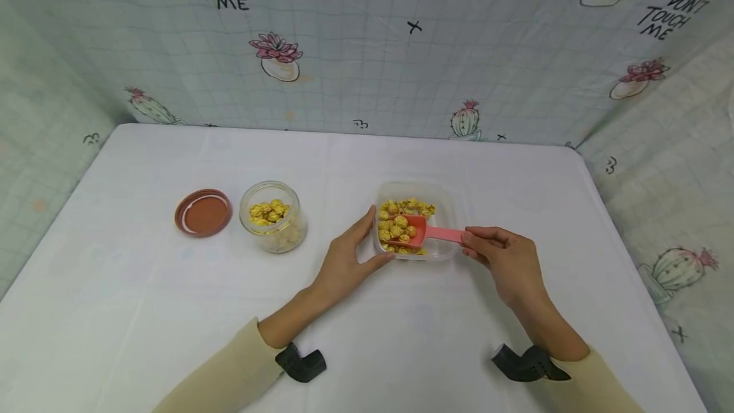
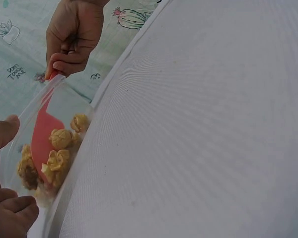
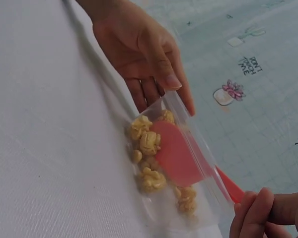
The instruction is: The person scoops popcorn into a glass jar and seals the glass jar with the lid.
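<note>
A clear plastic container [image 1: 444, 196] stands on the table with golden popcorn [image 1: 421, 207] along its left part. My left hand [image 1: 344, 260] grips its left end, thumb and fingers spread along the wall. In the right wrist view, the left thumb [image 3: 164, 69] reaches the rim. My right hand [image 1: 510, 263] pinches the handle of a pink scoop [image 1: 441, 233] from the right. The bowl of the scoop lies inside the container, with several popcorn pieces [image 1: 395, 229] on it. Through the clear wall, the left wrist view shows popcorn [image 2: 61, 139] against the pink scoop.
Left of the container stands an open glass jar [image 1: 278, 238] with more popcorn [image 1: 268, 211] in it. A reddish-brown lid [image 1: 203, 213] lies beside the jar. The white table [image 1: 143, 311] is bordered by a patterned cloth [image 1: 355, 50] at the back and sides.
</note>
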`<control>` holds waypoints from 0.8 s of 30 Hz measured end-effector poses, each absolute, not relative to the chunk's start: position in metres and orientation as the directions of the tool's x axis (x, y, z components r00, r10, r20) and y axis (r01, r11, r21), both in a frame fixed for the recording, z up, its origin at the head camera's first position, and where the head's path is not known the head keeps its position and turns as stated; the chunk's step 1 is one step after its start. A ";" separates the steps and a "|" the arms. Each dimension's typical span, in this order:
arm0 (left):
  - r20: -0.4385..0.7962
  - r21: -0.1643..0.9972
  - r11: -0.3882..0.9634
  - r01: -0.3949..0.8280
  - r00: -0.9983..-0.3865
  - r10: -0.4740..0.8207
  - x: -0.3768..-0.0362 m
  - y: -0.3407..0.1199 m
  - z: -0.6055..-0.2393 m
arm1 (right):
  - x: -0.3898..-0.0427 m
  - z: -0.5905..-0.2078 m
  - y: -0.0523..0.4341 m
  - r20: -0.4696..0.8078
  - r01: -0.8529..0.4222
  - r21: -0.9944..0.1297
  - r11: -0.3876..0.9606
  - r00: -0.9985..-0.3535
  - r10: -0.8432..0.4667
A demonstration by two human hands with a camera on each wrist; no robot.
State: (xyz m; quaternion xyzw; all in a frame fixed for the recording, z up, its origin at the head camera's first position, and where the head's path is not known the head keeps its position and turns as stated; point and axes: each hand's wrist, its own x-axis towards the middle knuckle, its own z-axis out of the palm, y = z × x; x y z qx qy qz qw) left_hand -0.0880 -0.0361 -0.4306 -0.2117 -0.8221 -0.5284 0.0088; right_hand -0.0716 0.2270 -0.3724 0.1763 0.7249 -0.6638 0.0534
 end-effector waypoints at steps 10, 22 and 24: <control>0.237 0.869 0.345 0.355 -0.911 0.338 -0.088 -0.036 -0.430 | -0.070 -0.377 0.229 -0.339 0.337 -0.941 -0.045 -0.924 0.177; 0.238 0.870 0.342 0.355 -0.911 0.338 -0.088 -0.037 -0.429 | -0.070 -0.375 0.231 -0.374 0.358 -0.926 -0.116 -0.911 0.173; 0.236 0.870 0.343 0.353 -0.911 0.339 -0.088 -0.037 -0.428 | -0.070 -0.375 0.232 -0.373 0.357 -0.927 -0.117 -0.911 0.176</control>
